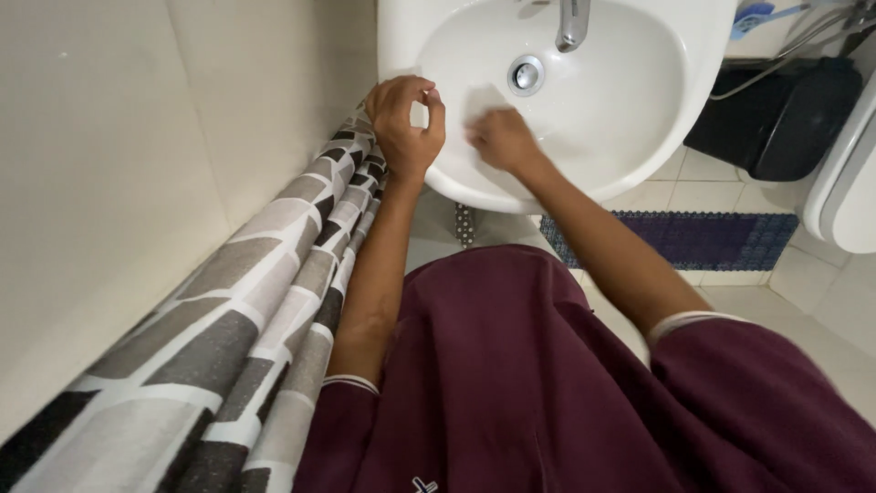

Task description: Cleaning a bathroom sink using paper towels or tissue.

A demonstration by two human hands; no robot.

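white ceramic basin, wiping step in hand: right hand blurred, pressed on a pale cloth inside the bowl, grip unclear; left hand curled over the near rim; next stroke likely needs steady pressure towards the drain.

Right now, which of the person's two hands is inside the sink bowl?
The right hand, pressing something white against the inner wall of the sink. The left hand grips the rim instead, beside the patterned curtain.
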